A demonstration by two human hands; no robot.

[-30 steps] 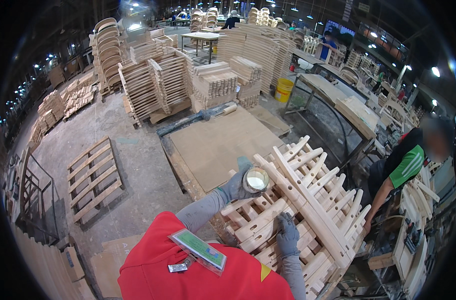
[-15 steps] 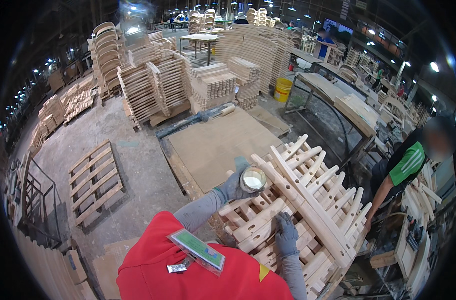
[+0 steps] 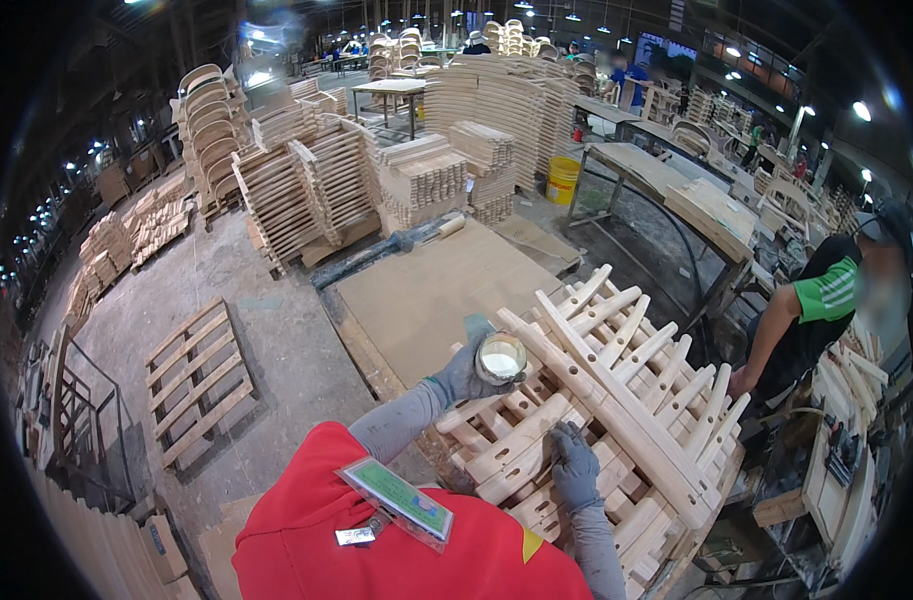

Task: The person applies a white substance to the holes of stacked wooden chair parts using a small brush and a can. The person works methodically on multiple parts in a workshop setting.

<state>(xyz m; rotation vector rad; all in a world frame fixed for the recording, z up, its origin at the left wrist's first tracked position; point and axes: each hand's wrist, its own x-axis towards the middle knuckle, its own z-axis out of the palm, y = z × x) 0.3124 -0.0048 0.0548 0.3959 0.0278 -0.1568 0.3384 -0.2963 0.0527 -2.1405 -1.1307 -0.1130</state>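
Observation:
My left hand (image 3: 464, 378), in a grey glove, is closed around a small round jar (image 3: 503, 358) of white liquid. It holds the jar above the near left edge of a pile of pale wooden chair parts (image 3: 627, 385). My right hand (image 3: 575, 466), gloved too, is lowered over the pile, beside a slotted wooden piece (image 3: 518, 450). Its fingers are curled, and whatever they may hold is hidden. Two long rails (image 3: 617, 400) with holes lie across the pile to the right of my hands.
A cardboard-covered tabletop (image 3: 447, 290) lies beyond my left hand. At the right, a co-worker in a green sleeve (image 3: 827, 297) reaches toward the pile's edge. A wooden pallet (image 3: 202, 380) lies on the floor at left. Stacked wood parts (image 3: 422, 180) and a yellow bucket (image 3: 563, 181) stand behind.
The view has shifted slightly. My left hand still holds the jar and my right hand stays over the wood, both nearly unmoved. The co-worker at right has shifted a little.

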